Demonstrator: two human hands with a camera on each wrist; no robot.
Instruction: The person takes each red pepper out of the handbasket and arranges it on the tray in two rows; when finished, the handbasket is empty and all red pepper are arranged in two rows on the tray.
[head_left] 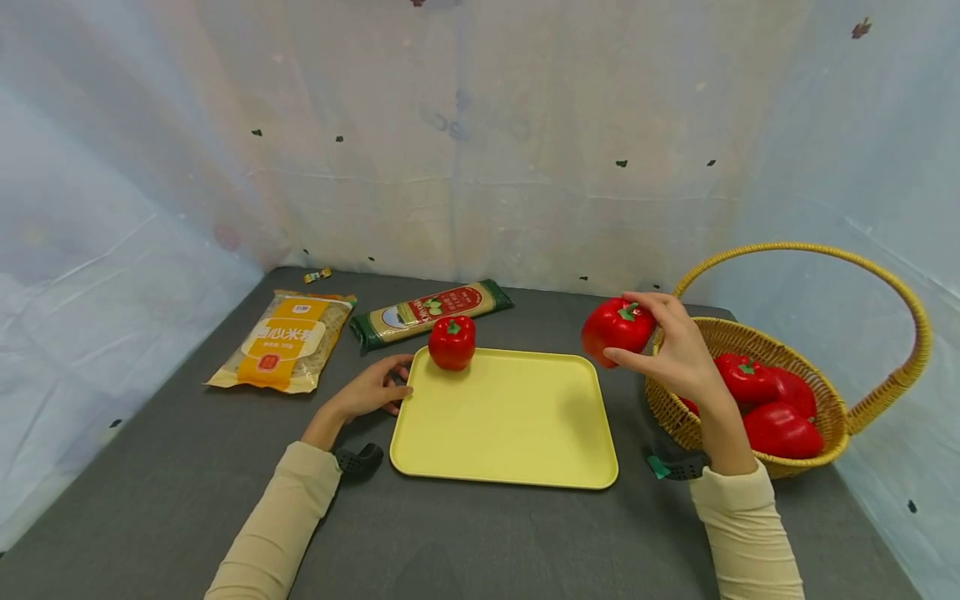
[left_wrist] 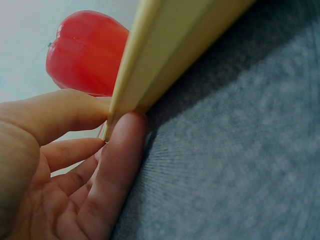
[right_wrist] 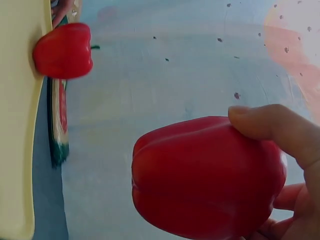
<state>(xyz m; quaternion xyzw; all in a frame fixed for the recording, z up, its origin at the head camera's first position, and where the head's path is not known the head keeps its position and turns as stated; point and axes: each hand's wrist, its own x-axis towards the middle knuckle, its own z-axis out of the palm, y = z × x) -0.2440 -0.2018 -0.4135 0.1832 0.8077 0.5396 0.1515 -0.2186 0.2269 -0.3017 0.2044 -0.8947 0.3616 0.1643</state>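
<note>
My right hand (head_left: 678,350) grips a red bell pepper (head_left: 617,330) in the air, between the tray's right side and the basket. In the right wrist view, the thumb lies along one side of this pepper (right_wrist: 205,175) and fingers show behind it. My left hand (head_left: 373,387) is at the left edge of a yellow tray (head_left: 510,417). The left wrist view shows thumb and fingers pinching the tray's rim (left_wrist: 125,75). Another red bell pepper (head_left: 452,343) stands upright in the tray's far left corner, green stem up.
At the right, a wicker basket (head_left: 888,392) with a tall handle holds several red peppers (head_left: 783,429). A yellow-labelled food bag (head_left: 288,342) lies at the left. Behind the tray is a long green package (head_left: 431,315). A small wrapper (head_left: 317,275) lies near the back edge.
</note>
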